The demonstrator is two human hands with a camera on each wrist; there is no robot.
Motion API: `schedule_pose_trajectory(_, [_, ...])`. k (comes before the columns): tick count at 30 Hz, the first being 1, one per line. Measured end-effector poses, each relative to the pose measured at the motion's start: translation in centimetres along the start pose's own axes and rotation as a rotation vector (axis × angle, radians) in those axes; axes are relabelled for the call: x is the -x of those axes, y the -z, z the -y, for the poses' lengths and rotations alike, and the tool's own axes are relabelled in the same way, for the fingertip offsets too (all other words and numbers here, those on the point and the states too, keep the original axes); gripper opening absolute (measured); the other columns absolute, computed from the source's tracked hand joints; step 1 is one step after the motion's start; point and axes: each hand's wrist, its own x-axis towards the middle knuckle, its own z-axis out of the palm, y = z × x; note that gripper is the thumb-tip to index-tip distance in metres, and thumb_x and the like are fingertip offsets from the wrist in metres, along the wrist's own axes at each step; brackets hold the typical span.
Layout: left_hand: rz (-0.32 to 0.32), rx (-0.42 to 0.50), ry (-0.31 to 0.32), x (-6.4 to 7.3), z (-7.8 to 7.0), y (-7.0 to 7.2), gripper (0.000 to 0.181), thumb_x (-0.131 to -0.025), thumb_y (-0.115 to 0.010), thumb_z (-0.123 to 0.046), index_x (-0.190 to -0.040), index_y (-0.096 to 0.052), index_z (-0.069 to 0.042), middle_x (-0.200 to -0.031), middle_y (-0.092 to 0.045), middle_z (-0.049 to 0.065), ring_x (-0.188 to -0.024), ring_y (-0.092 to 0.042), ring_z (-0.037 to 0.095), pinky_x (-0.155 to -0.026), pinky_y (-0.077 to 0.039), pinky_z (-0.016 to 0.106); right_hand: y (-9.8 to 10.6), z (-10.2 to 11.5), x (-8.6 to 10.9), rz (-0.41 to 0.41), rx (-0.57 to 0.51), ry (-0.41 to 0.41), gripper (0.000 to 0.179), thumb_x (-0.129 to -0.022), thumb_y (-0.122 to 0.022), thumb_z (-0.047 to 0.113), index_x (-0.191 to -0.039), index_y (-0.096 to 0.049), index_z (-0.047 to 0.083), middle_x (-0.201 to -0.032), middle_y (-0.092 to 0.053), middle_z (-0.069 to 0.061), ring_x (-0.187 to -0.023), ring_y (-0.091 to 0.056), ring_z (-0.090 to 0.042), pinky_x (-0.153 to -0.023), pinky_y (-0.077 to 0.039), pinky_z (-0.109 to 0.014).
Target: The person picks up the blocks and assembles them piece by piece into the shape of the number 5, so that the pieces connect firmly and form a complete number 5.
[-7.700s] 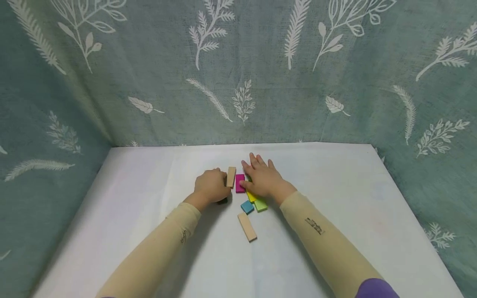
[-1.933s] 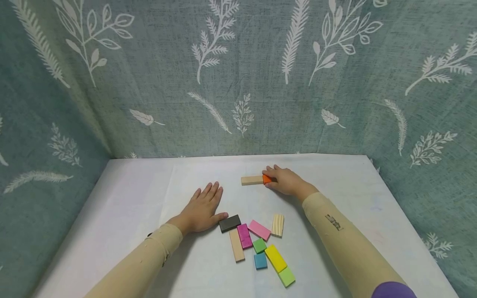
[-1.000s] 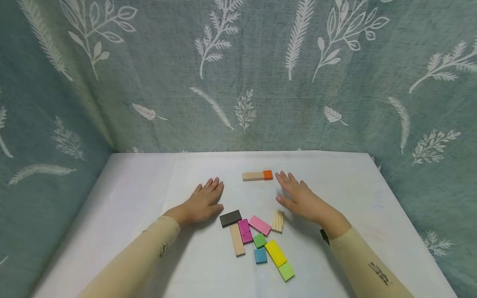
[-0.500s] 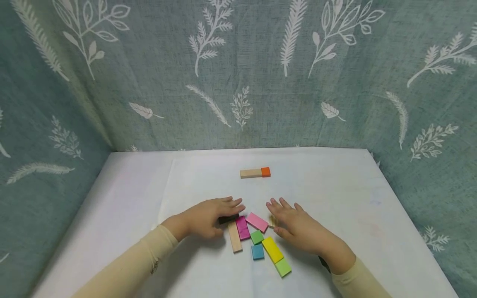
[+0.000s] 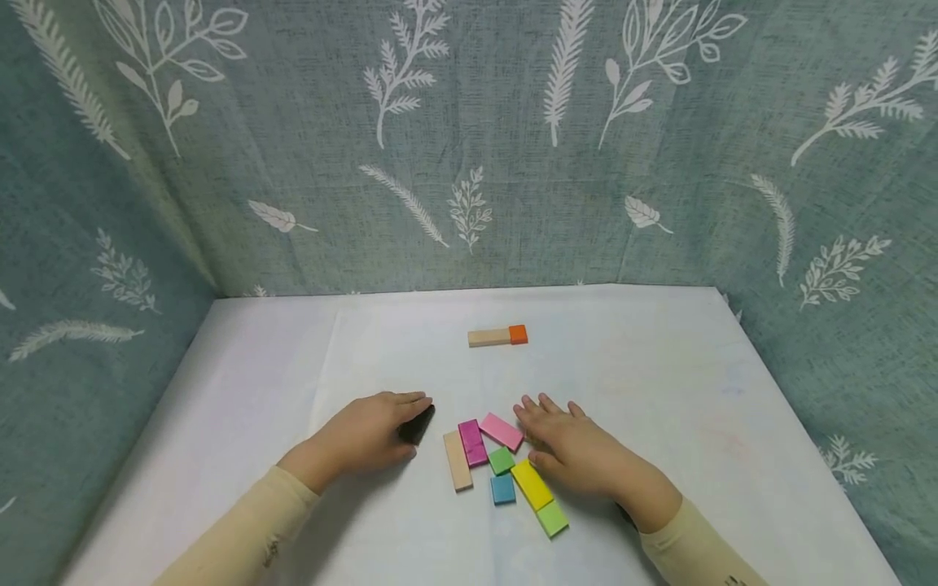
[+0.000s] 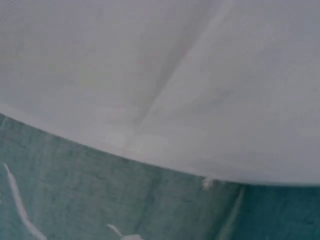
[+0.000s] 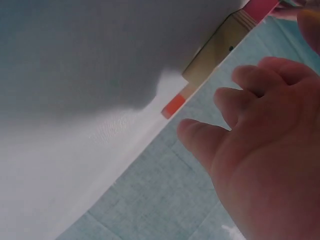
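Observation:
In the head view my left hand point(image 5: 362, 435) pinches a black block point(image 5: 417, 425) between fingers and thumb, left of the group of blocks. My right hand point(image 5: 582, 452) hovers with fingers spread at the group's right side. A pale wooden block point(image 7: 215, 50) shows below its fingers in the right wrist view; from the head it is hidden under the hand. Nearest that hand are a pink block point(image 5: 501, 431) and a yellow block point(image 5: 532, 485). A magenta block point(image 5: 472, 443) lies beside a beige block point(image 5: 458, 461). The left wrist view shows neither hand nor blocks.
Farther back, a beige block point(image 5: 488, 337) lies end to end with an orange block point(image 5: 518, 334). Small green point(image 5: 501, 461), blue point(image 5: 502, 490) and lime point(image 5: 553, 518) blocks lie in the group's front part. A patterned green curtain point(image 5: 513, 220) borders the white table point(image 5: 623, 350).
The right hand let go of the orange block behind and came back toward the group. My left hand took the black block and drew it left, turning it. Earlier, the blocks lay closer together.

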Motion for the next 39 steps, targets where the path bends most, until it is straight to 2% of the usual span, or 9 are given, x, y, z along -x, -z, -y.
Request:
schedule_pose_trajectory(5, [-0.014,0.068,0.069,-0.3,1.0,-0.2,0.095,-0.078,-0.083,-0.051,-0.155,-0.042,-0.012,-0.157,-0.046,0.009,-0.138,-0.052,0.032,-0.108,-0.048,0.049,0.0,-0.3,-0.1,0.002,0.005,-0.021,0.068,-0.098,-0.064,0.038,-0.158,-0.035,0.023,-0.166,-0.031,0.002,-0.157,-0.020,-0.027,-0.122,-0.016,-0.065])
schedule_pose_trajectory(10, [0.040,0.147,0.079,-1.3,1.9,-0.7,0.119,-0.071,-0.084,-0.062,-0.161,-0.027,-0.011,-0.167,-0.026,0.010,-0.150,-0.033,0.036,-0.119,-0.034,0.056,0.0,-0.5,0.0,-0.007,-0.004,-0.027,0.070,-0.097,-0.065,0.038,-0.158,-0.034,0.023,-0.166,-0.030,0.002,-0.157,-0.019,-0.027,-0.122,-0.016,-0.066])
schedule_pose_trajectory(14, [0.122,0.223,0.068,-1.6,2.6,-0.9,0.123,-0.072,-0.084,-0.062,-0.163,-0.017,-0.011,-0.170,-0.015,0.008,-0.157,-0.012,0.035,-0.125,-0.016,0.059,0.0,-0.6,0.0,-0.019,-0.018,-0.005,0.070,-0.098,-0.065,0.037,-0.159,-0.033,0.021,-0.166,-0.030,0.000,-0.157,-0.019,-0.028,-0.121,-0.016,-0.067])
schedule_pose_trajectory(16, [0.127,0.255,0.053,-1.5,2.9,-0.9,0.117,-0.075,-0.083,-0.058,-0.162,-0.019,-0.012,-0.170,-0.015,0.008,-0.158,-0.008,0.037,-0.124,-0.012,0.062,0.0,-0.6,0.0,-0.022,-0.024,-0.002,0.070,-0.098,-0.064,0.036,-0.159,-0.033,0.020,-0.166,-0.029,0.000,-0.157,-0.019,-0.028,-0.121,-0.016,-0.067])
schedule_pose_trajectory(21, [0.050,0.306,0.021,-1.2,3.0,-1.2,0.100,-0.078,-0.085,-0.047,-0.158,-0.035,-0.015,-0.167,-0.027,0.006,-0.156,-0.013,0.039,-0.122,-0.015,0.066,0.2,-0.5,0.0,-0.012,-0.041,-0.011,0.070,-0.098,-0.064,0.036,-0.159,-0.032,0.021,-0.166,-0.029,0.002,-0.157,-0.019,-0.026,-0.122,-0.016,-0.065])
schedule_pose_trajectory(27, [0.000,0.373,0.050,-1.2,3.1,-1.9,0.106,-0.072,-0.090,-0.046,-0.158,-0.036,-0.014,-0.166,-0.030,0.001,-0.158,-0.013,0.032,-0.125,-0.012,0.062,0.3,-0.4,0.0,0.000,-0.062,-0.022,0.071,-0.098,-0.064,0.036,-0.160,-0.031,0.022,-0.166,-0.030,0.004,-0.157,-0.019,-0.025,-0.123,-0.015,-0.064])
schedule_pose_trajectory(31, [-0.042,0.430,0.048,-1.5,3.2,-2.2,0.091,-0.070,-0.092,-0.041,-0.147,-0.053,-0.014,-0.162,-0.038,0.004,-0.156,-0.020,0.034,-0.124,-0.014,0.063,0.3,-0.4,0.0,-0.001,-0.074,-0.036,0.071,-0.098,-0.064,0.035,-0.160,-0.032,0.022,-0.166,-0.030,0.005,-0.157,-0.020,-0.025,-0.123,-0.015,-0.064])
schedule_pose_trajectory(36, [-0.124,0.612,0.215,-1.6,2.8,-1.7,0.084,-0.070,-0.094,-0.026,-0.144,-0.057,-0.017,-0.148,-0.057,0.002,-0.143,-0.047,0.028,-0.120,-0.033,0.052,0.1,-0.3,-0.2,0.020,-0.107,-0.027,0.071,-0.099,-0.064,0.035,-0.160,-0.031,0.021,-0.166,-0.031,0.004,-0.156,-0.021,-0.026,-0.123,-0.015,-0.065])
schedule_pose_trajectory(39, [-0.184,0.751,0.305,-2.5,2.7,-0.7,0.086,-0.071,-0.093,-0.016,-0.147,-0.053,-0.015,-0.144,-0.060,0.003,-0.135,-0.056,0.026,-0.113,-0.044,0.046,0.1,-0.2,-0.3,0.025,-0.115,-0.018,0.071,-0.099,-0.064,0.035,-0.160,-0.031,0.021,-0.166,-0.031,0.003,-0.156,-0.021,-0.026,-0.123,-0.015,-0.065])
